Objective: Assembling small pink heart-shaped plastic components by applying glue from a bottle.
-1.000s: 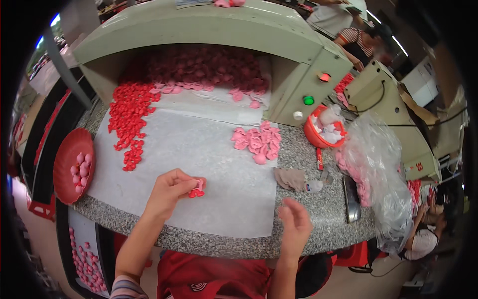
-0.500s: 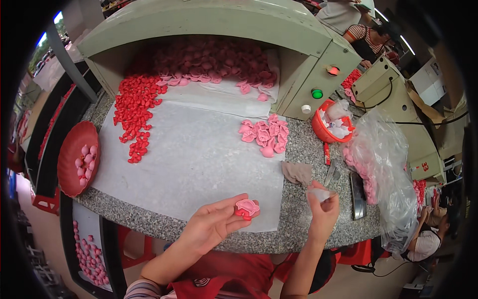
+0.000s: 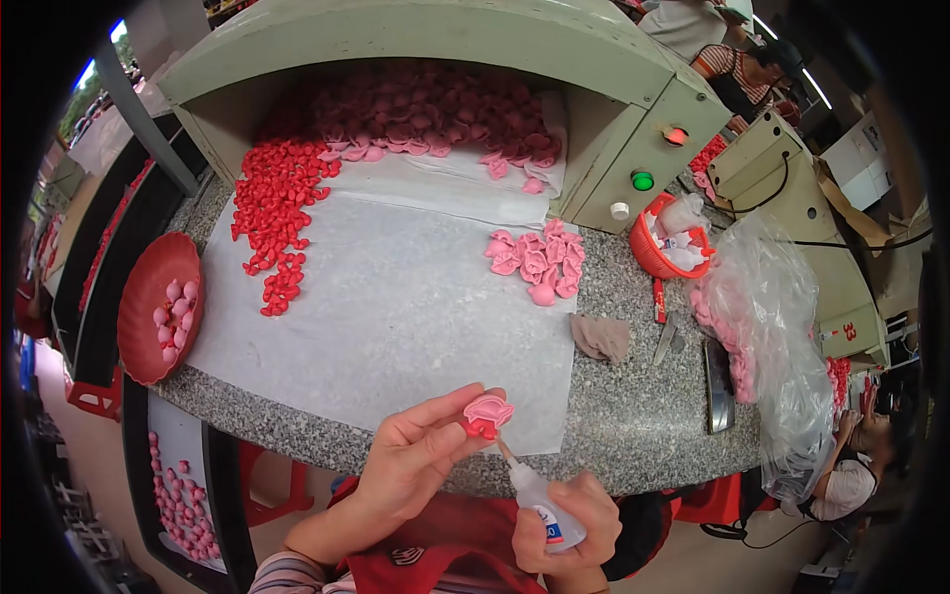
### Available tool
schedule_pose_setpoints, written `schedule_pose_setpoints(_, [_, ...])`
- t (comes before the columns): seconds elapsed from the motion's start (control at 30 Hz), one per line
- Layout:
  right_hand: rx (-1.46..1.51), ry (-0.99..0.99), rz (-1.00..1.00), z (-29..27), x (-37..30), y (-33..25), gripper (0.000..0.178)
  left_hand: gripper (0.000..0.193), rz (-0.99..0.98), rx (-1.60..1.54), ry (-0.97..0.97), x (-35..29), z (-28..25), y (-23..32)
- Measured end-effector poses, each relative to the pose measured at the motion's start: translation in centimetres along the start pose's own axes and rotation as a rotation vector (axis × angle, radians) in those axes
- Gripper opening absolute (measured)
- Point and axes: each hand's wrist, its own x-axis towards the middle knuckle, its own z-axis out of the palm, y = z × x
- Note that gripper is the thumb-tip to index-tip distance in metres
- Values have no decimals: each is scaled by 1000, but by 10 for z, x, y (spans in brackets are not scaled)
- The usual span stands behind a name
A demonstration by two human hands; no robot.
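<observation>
Between the fingertips of my left hand (image 3: 416,450) is a small pink and red piece (image 3: 488,414), a pink leaf-like shell with a red part at its lower edge. My right hand (image 3: 574,525) grips a white squeeze bottle (image 3: 547,508) with a narrow nozzle. Its tip points up toward the red part of the piece; whether they touch I cannot tell. Beyond my hands lies white paper (image 3: 386,307), with loose pink shells (image 3: 539,259) on its right and a heap of red pieces (image 3: 282,223) on its left.
A pale green machine housing (image 3: 426,49) arches over more pink pieces. At left stands a red bowl (image 3: 134,337) of pink pieces. To the right are an orange basket (image 3: 665,257), a brown cloth (image 3: 601,338), a phone (image 3: 718,386) and a clear plastic bag (image 3: 772,317). Other people work farther right.
My right hand has come down and left from beside the brown cloth and now shows the squeeze bottle, its nozzle near the piece. My left hand still holds that piece.
</observation>
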Motion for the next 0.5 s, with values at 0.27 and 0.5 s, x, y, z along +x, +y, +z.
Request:
schedule_pose_setpoints(0.27, [-28, -75, -16, 2, 9, -6, 34, 38, 2, 33, -16, -3, 4, 4])
schedule_pose_setpoints(0.5, [-33, -86, -15, 3, 12, -7, 32, 39, -2, 44, -9, -4, 4, 5])
